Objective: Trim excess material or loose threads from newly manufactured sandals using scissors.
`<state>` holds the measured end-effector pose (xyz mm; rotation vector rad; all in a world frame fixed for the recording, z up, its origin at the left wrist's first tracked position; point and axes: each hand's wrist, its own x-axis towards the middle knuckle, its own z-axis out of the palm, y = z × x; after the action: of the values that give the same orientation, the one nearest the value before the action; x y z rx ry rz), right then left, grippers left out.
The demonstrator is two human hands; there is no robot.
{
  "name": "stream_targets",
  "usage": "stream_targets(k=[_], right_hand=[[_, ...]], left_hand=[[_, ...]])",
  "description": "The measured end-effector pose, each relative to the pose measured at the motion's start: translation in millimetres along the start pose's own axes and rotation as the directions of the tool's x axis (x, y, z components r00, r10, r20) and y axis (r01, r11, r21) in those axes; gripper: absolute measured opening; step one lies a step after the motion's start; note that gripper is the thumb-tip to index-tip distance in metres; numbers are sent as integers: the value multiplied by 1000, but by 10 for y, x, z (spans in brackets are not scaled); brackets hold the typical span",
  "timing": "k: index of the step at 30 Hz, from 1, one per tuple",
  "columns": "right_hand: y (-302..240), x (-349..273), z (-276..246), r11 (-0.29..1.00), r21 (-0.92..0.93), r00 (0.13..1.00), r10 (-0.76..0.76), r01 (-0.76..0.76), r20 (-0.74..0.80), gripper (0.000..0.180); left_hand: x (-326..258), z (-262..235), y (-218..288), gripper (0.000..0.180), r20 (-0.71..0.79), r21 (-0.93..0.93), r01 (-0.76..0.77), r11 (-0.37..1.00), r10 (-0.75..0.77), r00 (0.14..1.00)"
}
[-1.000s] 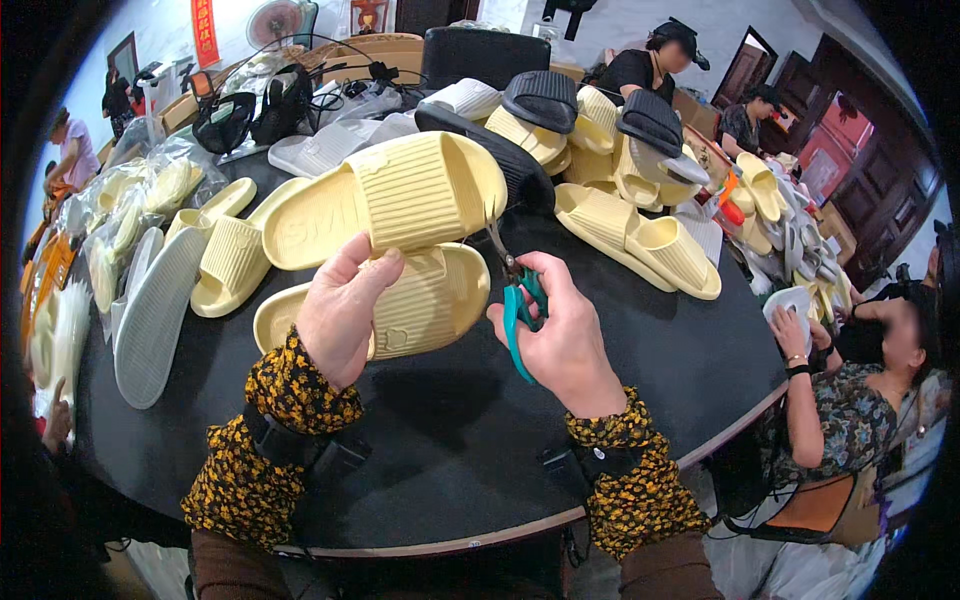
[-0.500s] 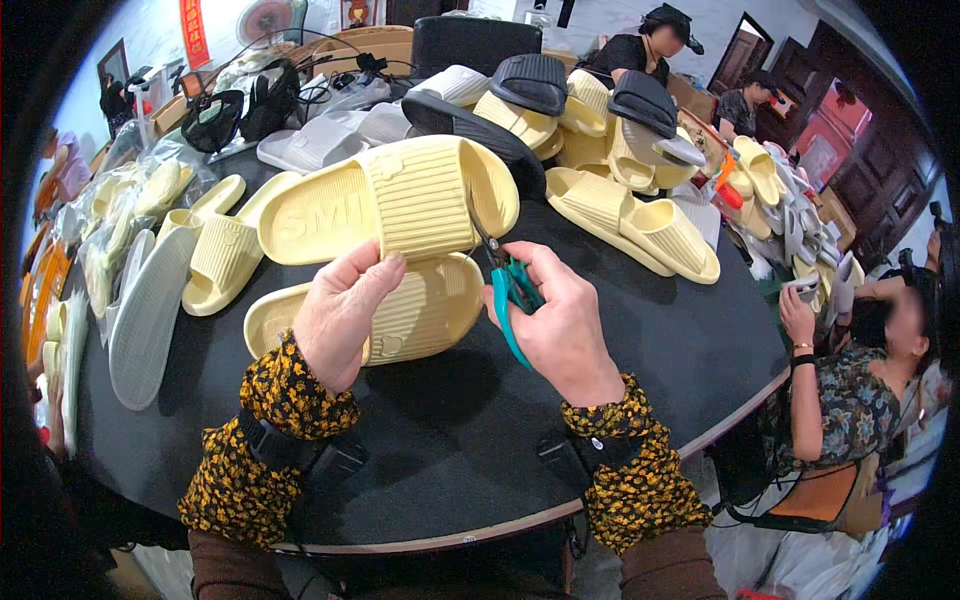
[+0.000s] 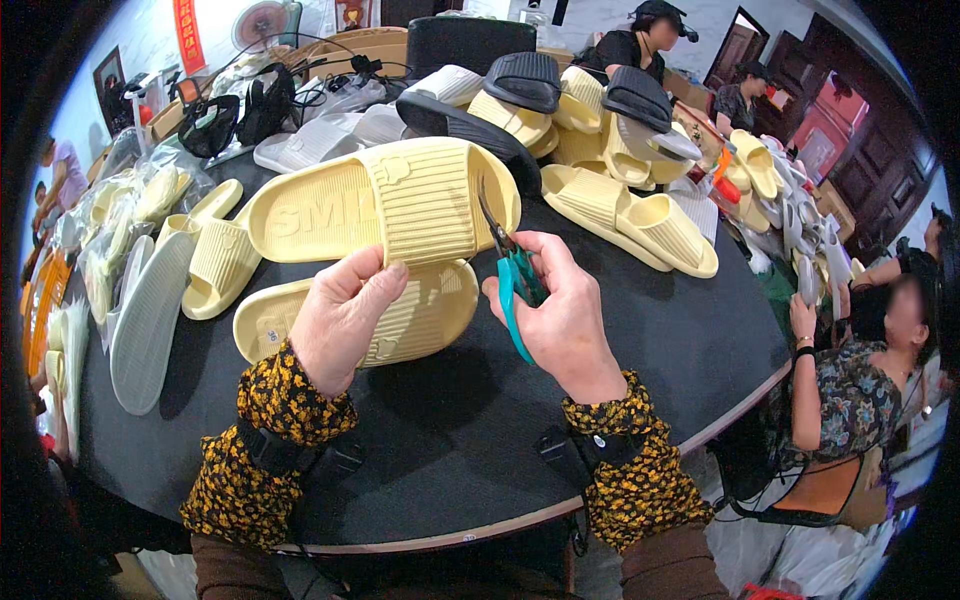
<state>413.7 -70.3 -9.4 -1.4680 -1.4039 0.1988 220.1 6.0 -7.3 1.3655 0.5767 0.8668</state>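
Observation:
My left hand (image 3: 342, 318) pinches the near edge of the ribbed strap on a pale yellow slide slipper (image 3: 425, 205), holding it up above the table. A second yellow slipper (image 3: 432, 312) shows just below it, partly behind my left hand; I cannot tell whether that hand also holds it. My right hand (image 3: 568, 325) is closed around teal-handled scissors (image 3: 512, 295). Their narrow dark blades point up and away, close to the right edge of the upper slipper's strap. Whether the blade tips touch the slipper is unclear.
A dark round table (image 3: 480, 440) bears a pair of yellow slippers (image 3: 630, 220) at right, a grey slipper (image 3: 153, 320) at left, and a pile with black slippers (image 3: 525, 85) at the back. Co-workers sit at right and behind; one person's hand (image 3: 803, 318) holds a slipper.
The scissors' blades have shifted up and now stand more in view beside the strap. The upper slipper has moved slightly left, still in my left hand.

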Motion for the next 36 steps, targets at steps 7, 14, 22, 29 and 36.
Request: stream_targets(k=[7,14,22,29,36], right_hand=[[64,-2,37,997,73,1000,28,-28,-5,34],[16,47,27,944,316,988,128,-95,-84,32],[-32,65,-25,804,545,948,315,-236,-54,34],[65,48,9,857,471,966,256,-210,-36,35],[157,56,65,857,499,977,196,-130,-82,33]], left_hand=[[-13,-28,24,28,43,178,-38,983,31,999],[11,-111,46,34,-73,-168,-13,986,1,997],[16,-112,114,36,-7,-105,47,993,-48,999],[19,-45,124,43,87,-23,40,999,-38,996],[-30,-76,76,42,220,141,148,979,-177,959]])
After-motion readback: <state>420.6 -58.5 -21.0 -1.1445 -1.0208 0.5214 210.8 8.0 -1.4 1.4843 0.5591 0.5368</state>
